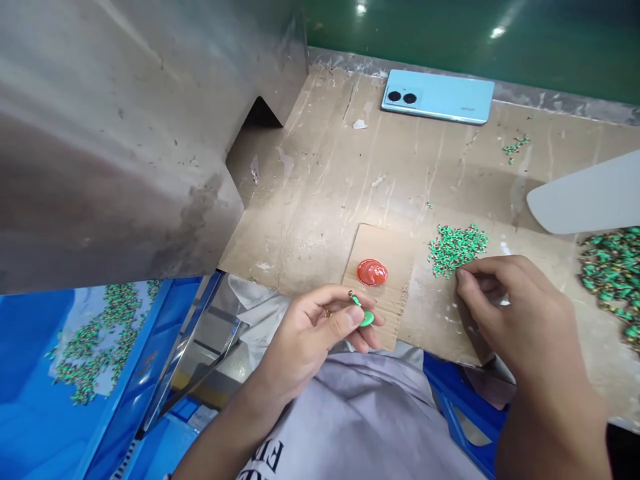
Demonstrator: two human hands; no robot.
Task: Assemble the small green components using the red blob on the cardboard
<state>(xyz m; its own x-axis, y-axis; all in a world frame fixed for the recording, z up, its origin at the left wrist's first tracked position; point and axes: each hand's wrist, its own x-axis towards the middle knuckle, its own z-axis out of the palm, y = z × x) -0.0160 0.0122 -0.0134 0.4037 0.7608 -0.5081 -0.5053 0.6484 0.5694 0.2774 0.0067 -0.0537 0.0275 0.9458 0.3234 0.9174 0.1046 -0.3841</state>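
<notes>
Between the thumb and fingers of my left hand (327,327) are a small green piece with a dark and gold tip (355,298) and a round green piece (367,319). My right hand (510,303) is pinched at the lower right edge of a pile of small green parts (457,248); whatever lies between its fingertips is too small to make out. Just beyond my left hand, a cardboard piece (380,243) bears a shiny red blob (373,273).
A light blue phone (439,97) lies at the back. A white object (590,193) juts in from the right, above a larger heap of green parts (613,270). A big metal housing (115,133) stands at left, over a blue tray (30,347) bearing more parts.
</notes>
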